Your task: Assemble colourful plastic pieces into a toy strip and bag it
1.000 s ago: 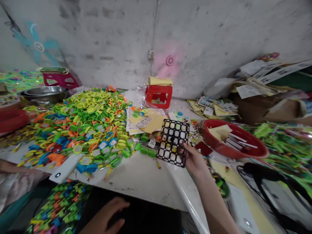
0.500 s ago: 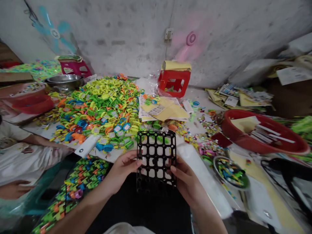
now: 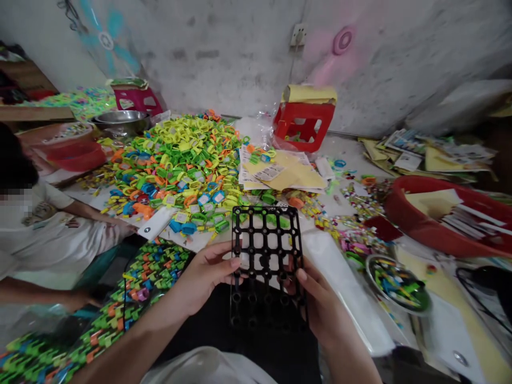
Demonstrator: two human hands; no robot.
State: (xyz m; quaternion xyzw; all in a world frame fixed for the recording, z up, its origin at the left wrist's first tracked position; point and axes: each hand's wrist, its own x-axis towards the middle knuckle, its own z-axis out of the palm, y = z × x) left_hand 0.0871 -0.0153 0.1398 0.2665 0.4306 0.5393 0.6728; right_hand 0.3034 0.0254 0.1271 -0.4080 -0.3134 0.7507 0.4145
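Holding a black plastic grid point(image 3: 266, 250) with both hands, low over the near edge of the table point(image 3: 224, 242). Left hand point(image 3: 204, 277) has its grip pinching the grid's left edge, thumb on top. Right hand point(image 3: 320, 306) grips the right edge the same way, fingers tucked behind. Just past the grid sits a big pile of colourful plastic pieces point(image 3: 176, 160), plus some yellow paper sheets point(image 3: 288, 176). A red basin point(image 3: 440, 224) is off to the right, and another person point(image 3: 44, 224) sits at the left.

black grid tray point(image 3: 266, 250): 1 | red stool point(image 3: 304, 124): 1 | steel bowl point(image 3: 120, 119): 1 | wall fans point(image 3: 343, 40): 2
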